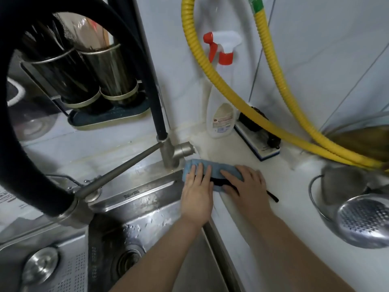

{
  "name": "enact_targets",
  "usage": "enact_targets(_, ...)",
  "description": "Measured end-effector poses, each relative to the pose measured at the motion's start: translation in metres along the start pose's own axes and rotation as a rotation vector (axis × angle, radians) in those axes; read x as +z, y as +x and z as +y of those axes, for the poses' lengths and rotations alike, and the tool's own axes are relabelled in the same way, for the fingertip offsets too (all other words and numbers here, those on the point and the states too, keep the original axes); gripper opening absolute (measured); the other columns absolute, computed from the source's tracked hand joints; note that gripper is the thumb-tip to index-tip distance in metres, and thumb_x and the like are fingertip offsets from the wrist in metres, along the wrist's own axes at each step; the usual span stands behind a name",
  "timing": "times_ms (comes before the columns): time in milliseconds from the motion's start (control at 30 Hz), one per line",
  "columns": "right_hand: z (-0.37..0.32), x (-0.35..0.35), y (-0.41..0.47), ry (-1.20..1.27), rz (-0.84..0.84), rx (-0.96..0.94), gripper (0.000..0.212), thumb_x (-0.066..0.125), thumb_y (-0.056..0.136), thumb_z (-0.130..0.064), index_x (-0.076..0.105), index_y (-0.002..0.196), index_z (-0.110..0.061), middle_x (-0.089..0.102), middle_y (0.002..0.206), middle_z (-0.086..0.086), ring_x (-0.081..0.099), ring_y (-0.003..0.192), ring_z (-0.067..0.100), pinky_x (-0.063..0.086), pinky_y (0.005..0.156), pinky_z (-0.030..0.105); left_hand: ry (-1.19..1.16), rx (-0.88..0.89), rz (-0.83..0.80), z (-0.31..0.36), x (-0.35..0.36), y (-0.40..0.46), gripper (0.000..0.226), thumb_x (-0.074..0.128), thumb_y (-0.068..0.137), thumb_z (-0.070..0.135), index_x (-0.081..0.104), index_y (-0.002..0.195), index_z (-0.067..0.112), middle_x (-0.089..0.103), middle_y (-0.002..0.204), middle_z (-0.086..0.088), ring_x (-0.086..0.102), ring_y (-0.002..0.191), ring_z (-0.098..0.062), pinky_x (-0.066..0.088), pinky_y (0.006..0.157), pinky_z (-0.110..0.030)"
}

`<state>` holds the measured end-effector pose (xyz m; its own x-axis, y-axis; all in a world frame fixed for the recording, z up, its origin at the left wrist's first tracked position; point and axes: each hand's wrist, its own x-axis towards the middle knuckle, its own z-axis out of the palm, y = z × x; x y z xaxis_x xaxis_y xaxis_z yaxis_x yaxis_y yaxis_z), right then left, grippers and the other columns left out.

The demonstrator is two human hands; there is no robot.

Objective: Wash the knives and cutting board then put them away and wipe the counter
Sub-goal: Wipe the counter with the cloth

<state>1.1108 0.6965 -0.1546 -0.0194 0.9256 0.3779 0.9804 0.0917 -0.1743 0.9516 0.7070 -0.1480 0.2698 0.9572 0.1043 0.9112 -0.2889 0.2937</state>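
Both forearms come in from the bottom edge, reaching fwd over the steel sink (pixel 134 209) and the white counter (pixel 280 209) to its right. Left hand (pixel 196 191) lies palm-down w/ fingers straight and slightly spread, pressing flat on the left part of a blue cloth (pixel 212 166); nothing gripped. Right hand (pixel 245 182) also flat, fingers extended onto the cloth's right end, not curled round anything. Cloth sits folded at the sink's back-right corner, just beside the faucet base (pixel 171 152), partly on the counter. Some dark item (pixel 221 182) shows between the hands under the cloth edge, and a thin black piece (pixel 272 197) sticks out right of the right hand; can't tell what either is. Perforated metal colander (pixel 362 220) w/ wire handle rests on the counter at right, well apart from the hands. Further back: a black-topped brush block (pixel 260 133) by the wall, a white spray bottle (pixel 221 114) w/ red trigger beside it, yellow corrugated hoses (pixel 221 81) looping across the tiles. Far left, two steel utensil cylinders (pixel 94 79) stand in a rack. No knives or cutting board clearly in view
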Motion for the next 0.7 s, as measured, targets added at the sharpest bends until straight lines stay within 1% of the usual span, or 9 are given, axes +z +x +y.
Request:
enact_targets(33,-0.002,0.005,0.004,-0.013,0.018,0.014,0.04,0.044,0.08,-0.051,0.064,0.113,-0.04,0.065,0.114,0.003,0.056,0.105,0.024,0.029,0.095,0.041,-0.008,-0.004,-0.021,-0.002,-0.003,0.01,0.052,0.024,0.096,0.03,0.042,0.141,0.011,0.039,0.148,-0.015,0.035,0.138,-0.034,0.032,0.112,-0.047)
enact_targets(100,-0.005,0.012,0.013,-0.037,0.073,0.029,0.04,0.046,0.08,-0.051,0.064,0.113,-0.04,0.066,0.113,0.003,0.059,0.103,0.023,0.034,0.09,0.041,-0.005,0.003,-0.057,-0.005,-0.006,0.026,0.053,0.017,0.098,0.027,0.023,0.149,0.013,0.019,0.157,-0.014,0.017,0.145,-0.032,0.014,0.12,-0.041)
enact_targets(167,-0.007,0.015,0.023,-0.078,0.112,0.016,0.04,0.045,0.079,-0.051,0.065,0.111,-0.04,0.068,0.106,0.002,0.064,0.092,0.023,0.04,0.083,0.04,0.001,-0.011,-0.041,-0.007,-0.005,0.038,0.052,0.022,0.102,0.021,0.009,0.152,0.016,0.004,0.16,-0.012,0.008,0.147,-0.029,0.004,0.121,-0.038)
enact_targets(267,-0.01,0.02,0.04,-0.147,0.163,-0.012,0.041,0.044,0.078,-0.05,0.067,0.109,-0.037,0.069,0.099,0.004,0.065,0.082,0.025,0.047,0.073,0.039,-0.006,-0.062,-0.037,-0.006,-0.006,0.057,0.058,0.027,0.102,0.019,-0.002,0.152,0.016,-0.01,0.159,-0.011,0.007,0.147,-0.024,0.006,0.121,-0.035)
enact_targets(333,-0.009,0.027,0.049,-0.193,0.175,0.001,0.041,0.043,0.078,-0.049,0.067,0.11,-0.037,0.069,0.104,0.004,0.066,0.088,0.025,0.046,0.074,0.039,-0.012,-0.082,-0.036,-0.006,-0.006,0.069,0.06,0.029,0.101,0.02,-0.005,0.151,0.017,-0.016,0.158,-0.01,0.005,0.147,-0.023,0.011,0.119,-0.035)
enact_targets(400,-0.008,0.032,0.052,-0.214,0.185,0.017,0.041,0.042,0.079,-0.049,0.066,0.111,-0.037,0.068,0.11,0.002,0.065,0.095,0.023,0.041,0.077,0.038,-0.01,-0.074,-0.038,-0.006,-0.006,0.076,0.061,0.031,0.1,0.022,-0.002,0.152,0.02,-0.015,0.159,-0.006,0.003,0.148,-0.023,0.015,0.117,-0.034)
enact_targets(533,-0.012,0.028,0.045,-0.2,0.199,0.04,0.042,0.04,0.08,-0.046,0.066,0.111,-0.036,0.069,0.101,-0.003,0.065,0.088,0.019,0.031,0.079,0.036,-0.018,-0.029,-0.083,-0.009,-0.009,0.074,0.055,0.031,0.101,0.023,0.009,0.151,0.026,-0.002,0.161,0.001,0.006,0.147,-0.023,0.02,0.115,-0.033)
enact_targets(667,-0.014,0.016,0.026,-0.145,0.13,0.086,0.035,0.059,0.076,-0.042,0.068,0.109,-0.035,0.07,0.101,-0.003,0.065,0.09,0.019,0.041,0.08,0.037,-0.01,0.01,-0.132,-0.007,-0.017,0.059,0.05,0.028,0.103,0.026,0.015,0.151,0.026,0.008,0.16,0.001,0.007,0.147,-0.024,0.015,0.118,-0.035)
enact_targets(700,-0.014,0.011,0.019,-0.141,0.115,0.097,0.035,0.058,0.075,-0.043,0.068,0.108,-0.036,0.07,0.101,-0.004,0.066,0.09,0.019,0.039,0.081,0.037,0.003,0.029,-0.144,-0.005,-0.019,0.052,0.049,0.027,0.103,0.027,0.015,0.151,0.025,0.008,0.16,0.002,0.005,0.147,-0.023,0.012,0.119,-0.035)
